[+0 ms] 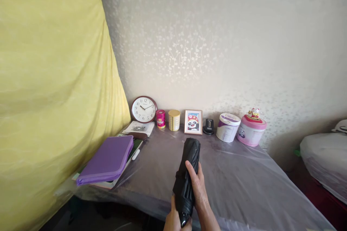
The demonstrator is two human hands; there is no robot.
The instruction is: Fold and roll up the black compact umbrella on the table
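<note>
A folded black umbrella [187,177] is held up over the front of the table, its fabric end pointing away from me and its shiny handle end towards me. My left hand [173,216] grips it low, around the handle end, with part of the fingers hidden beneath. Higher up, my right hand [199,184] wraps the folded fabric from the right side, thumb lying on top. Both hands are closed on the umbrella.
A purple zip folder [105,158] lies on papers at the left. Along the wall stand a round clock [144,109], a pink tin [161,119], a yellow-lidded can [174,120], a framed panda picture [193,122], a white tub [228,127] and a pink box [251,131]. A yellow curtain [54,79] hangs left.
</note>
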